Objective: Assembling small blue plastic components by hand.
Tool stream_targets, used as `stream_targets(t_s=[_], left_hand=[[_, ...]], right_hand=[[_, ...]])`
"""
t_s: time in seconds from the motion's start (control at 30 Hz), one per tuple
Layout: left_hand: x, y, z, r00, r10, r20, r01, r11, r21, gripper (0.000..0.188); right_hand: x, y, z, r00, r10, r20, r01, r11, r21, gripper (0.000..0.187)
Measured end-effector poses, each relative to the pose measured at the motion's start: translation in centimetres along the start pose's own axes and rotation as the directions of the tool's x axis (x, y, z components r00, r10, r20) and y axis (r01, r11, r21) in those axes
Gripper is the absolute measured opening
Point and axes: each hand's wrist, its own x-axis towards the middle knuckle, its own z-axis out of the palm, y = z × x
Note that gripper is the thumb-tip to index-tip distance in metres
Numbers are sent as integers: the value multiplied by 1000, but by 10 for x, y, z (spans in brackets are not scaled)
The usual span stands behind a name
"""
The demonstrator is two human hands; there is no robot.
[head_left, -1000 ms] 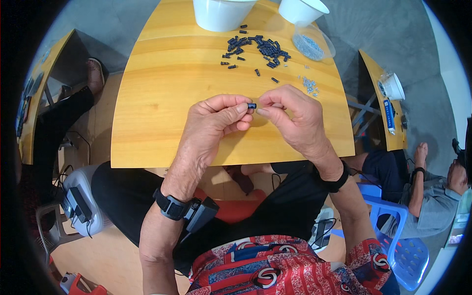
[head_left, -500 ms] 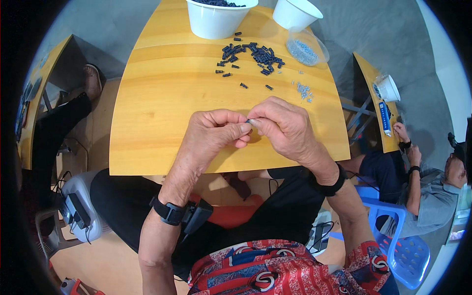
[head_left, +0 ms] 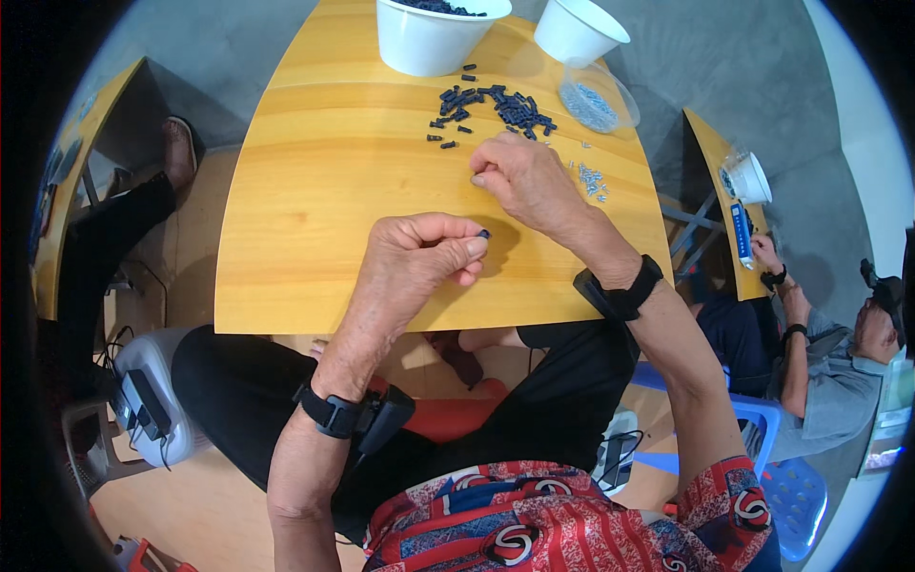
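My left hand (head_left: 424, 253) pinches a small black plastic plug (head_left: 484, 234) between thumb and forefinger over the near part of the table. Farther out, my right hand (head_left: 529, 186) is low over the tabletop with its fingers closed together; whatever is between them I cannot make out. Beyond it lies a loose pile of black plugs (head_left: 519, 112), with a few strays (head_left: 450, 145) to its left. Small silver screws (head_left: 591, 179) lie scattered to the right of my right hand.
A white tub (head_left: 429, 43) filled with black plugs stands at the far side, beside another white tub (head_left: 577, 33). A clear plastic container (head_left: 591, 105) holds more silver screws. Right of my wooden table (head_left: 315, 210), a person (head_left: 820, 353) sits at another table (head_left: 715, 172).
My right hand has left the plug at my left hand and reached forward, covering where two stray plugs lay. My left hand stays put, still pinching its plug.
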Motion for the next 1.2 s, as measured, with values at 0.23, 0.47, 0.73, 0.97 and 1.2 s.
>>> stream_targets(t_s=[0.23,0.47,0.73,0.97,1.2], left_hand=[[-1,1,0,998,-5,-70,4,1000,-14,11],[-2,4,8,996,14,-84,-13,1000,12,13],[-4,-7,12,991,81,-107,-66,989,135,11],[-2,-7,15,990,89,-107,-63,973,222,11],[-1,-9,19,984,123,-129,-86,962,259,10]], right_hand=[[-10,-9,1,991,135,-14,-130,972,198,7],[-37,5,-12,997,36,-74,-36,999,0,7],[-59,25,-22,979,149,-142,-131,983,129,12],[-103,87,-60,837,499,-224,-443,859,258,10],[-107,95,-58,899,402,-174,-375,912,166,9]])
